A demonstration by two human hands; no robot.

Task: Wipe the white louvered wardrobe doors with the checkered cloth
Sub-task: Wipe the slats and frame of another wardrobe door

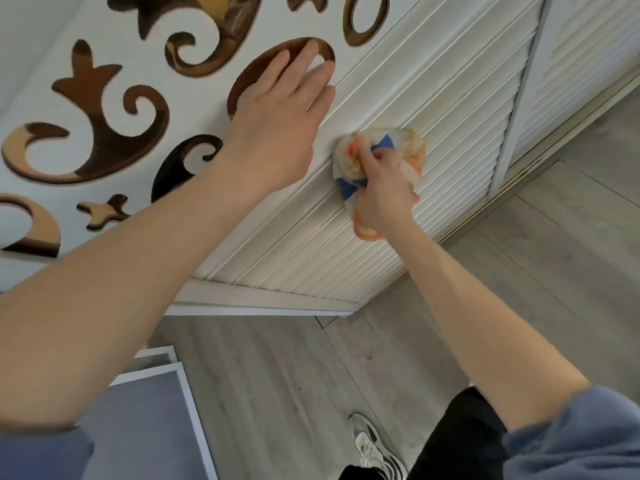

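Against the near louvered door [450,109], close to its panel-side edge: right hand [382,192] has the checkered cloth [410,150] bunched in a closed grip, fingers curled round it, wad pressed on the slats. Left hand [277,109] is flat with fingers straight, grip empty, braced on the white scroll-cut panel [197,105] beside the door.

Risks, my read:
- Cloth is a ball, not a flat pad. It likely skates over slat edges and leaves dust in the grooves.
- Loose cloth tails hang below the right hand and could snag a slat lip on a stroke.
- A hard push on thin slats may flex them or rock the door.
- Left fingertips lie over a brown cut-out [251,72]. Weight on that edge could slip or mark the panel.

Around:
- Second louvered door [571,64] is to the right, well apart from the cloth, so looks not yet wiped.
- Grey plank floor [277,375] is below, with a shoe [372,441] on it.
- Grey white-framed board [152,410] is at lower left.
- Nothing sits between cloth and slats. The left forearm crosses the panel side only.
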